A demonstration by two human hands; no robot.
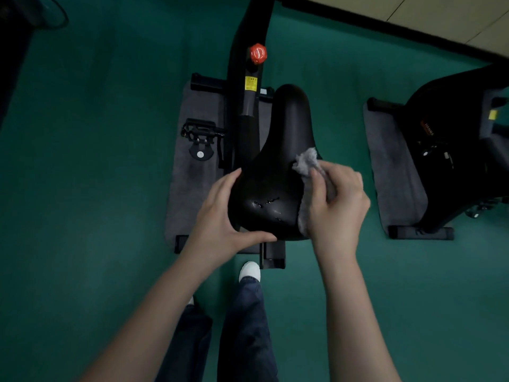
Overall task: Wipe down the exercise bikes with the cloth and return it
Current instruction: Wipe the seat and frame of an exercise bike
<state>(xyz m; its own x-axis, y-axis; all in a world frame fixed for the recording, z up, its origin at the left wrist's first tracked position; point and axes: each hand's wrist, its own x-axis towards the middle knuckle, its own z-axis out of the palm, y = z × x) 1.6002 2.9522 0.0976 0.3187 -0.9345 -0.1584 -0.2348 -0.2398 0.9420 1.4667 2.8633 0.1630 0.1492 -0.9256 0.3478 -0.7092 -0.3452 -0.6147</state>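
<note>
Cloth (305, 161), grey and fluffy, sits bunched in the right hand (337, 202), whose fingers are curled round it. A tuft sticks out ahead of the fingertips and a strip shows along the thumb side. That hand presses it against the right flank of the black saddle (278, 166). Across from this grip, the left hand (220, 216) clasps the saddle's rear left corner, thumb along the back edge and fingers up the left side. Between the two hands the saddle top shows small shiny marks. Beyond the hands the black frame of the bike (245, 78) runs away, carrying a red knob (258, 53). A pedal (201, 130) lies ahead of the left hand, over a grey mat (192, 175). Well out past the right hand stands a second bike (454, 133) on the green floor (82, 161). Behind the wrists a white shoe (249, 271) shows.
</note>
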